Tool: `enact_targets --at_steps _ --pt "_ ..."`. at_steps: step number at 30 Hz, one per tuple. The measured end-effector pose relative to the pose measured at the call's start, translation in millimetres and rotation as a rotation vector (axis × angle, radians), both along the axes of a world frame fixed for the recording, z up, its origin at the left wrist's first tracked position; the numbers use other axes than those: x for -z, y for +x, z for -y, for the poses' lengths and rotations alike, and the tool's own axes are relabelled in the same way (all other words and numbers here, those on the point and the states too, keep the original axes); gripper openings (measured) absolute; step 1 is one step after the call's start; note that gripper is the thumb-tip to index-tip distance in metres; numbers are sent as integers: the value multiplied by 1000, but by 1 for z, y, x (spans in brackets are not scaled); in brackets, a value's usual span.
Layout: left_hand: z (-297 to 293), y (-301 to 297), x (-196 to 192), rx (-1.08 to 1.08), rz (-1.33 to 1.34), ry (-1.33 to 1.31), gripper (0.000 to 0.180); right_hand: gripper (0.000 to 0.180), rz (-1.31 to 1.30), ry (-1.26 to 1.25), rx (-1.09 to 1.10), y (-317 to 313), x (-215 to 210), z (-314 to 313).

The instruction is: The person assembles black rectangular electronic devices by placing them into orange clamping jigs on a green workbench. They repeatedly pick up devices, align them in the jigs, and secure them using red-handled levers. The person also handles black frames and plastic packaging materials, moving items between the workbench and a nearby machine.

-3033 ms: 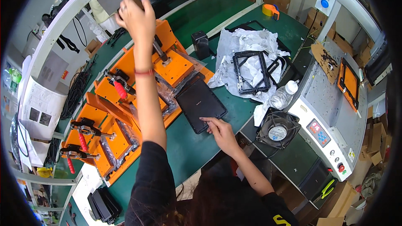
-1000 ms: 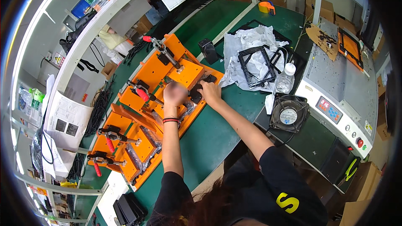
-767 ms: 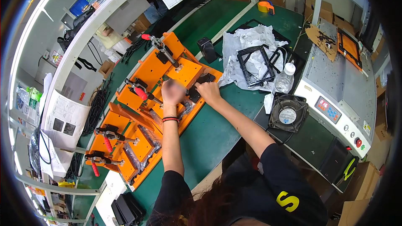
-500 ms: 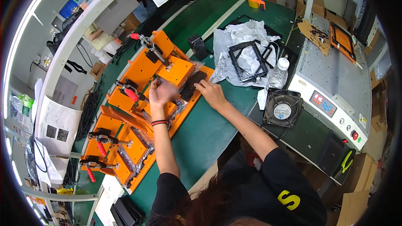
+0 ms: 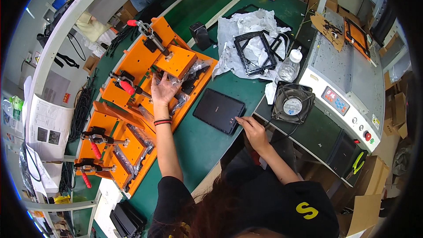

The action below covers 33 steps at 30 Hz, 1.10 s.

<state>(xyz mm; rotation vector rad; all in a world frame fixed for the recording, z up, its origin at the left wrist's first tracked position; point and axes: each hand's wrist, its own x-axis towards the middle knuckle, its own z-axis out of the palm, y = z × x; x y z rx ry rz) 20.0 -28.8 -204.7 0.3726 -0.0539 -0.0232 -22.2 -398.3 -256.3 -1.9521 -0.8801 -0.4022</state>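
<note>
A flat black tablet-like panel (image 5: 219, 111) with rounded corners is over the green bench, right of the orange clamping fixture (image 5: 176, 121). My right hand (image 5: 253, 133) pinches its near right edge between thumb and fingers. Whether the panel rests fully on the bench is hard to tell. My left hand (image 5: 164, 91) is palm up in the fixture, fingers apart, beside an orange block (image 5: 177, 63) under a red-handled toggle clamp (image 5: 152, 37). Its fingertips are partly hidden near the block. Clear plastic film (image 5: 179, 101) lines the fixture around that hand.
Black frames (image 5: 254, 53) lie on crumpled white sheets at the back right, near a clear bottle (image 5: 288, 66) and a square fan (image 5: 292, 105). A machine with a button panel (image 5: 337, 99) stands at right. Black cases (image 5: 128, 218) are stacked at the lower left.
My right hand has drawn the black panel out of the fixture, toward me and to the right. My left hand has turned palm up within the fixture. The whole view has shifted slightly.
</note>
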Motion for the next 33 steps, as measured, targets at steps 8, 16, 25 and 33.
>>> enact_targets --at_steps 8,16,25,33 --pt "-6 28 19 -227 -130 -118 64 17 -191 59 57 -5 -22 -7" --pt "21 19 10 -236 -258 49 26 37 -805 414 141 173 -29 -161" --pt "112 -59 -10 -375 -406 571 39 21 -678 417 -176 126 -47 -112" --pt "159 -131 -3 -158 -146 167 59 20 -527 128 -462 29 -65 25"
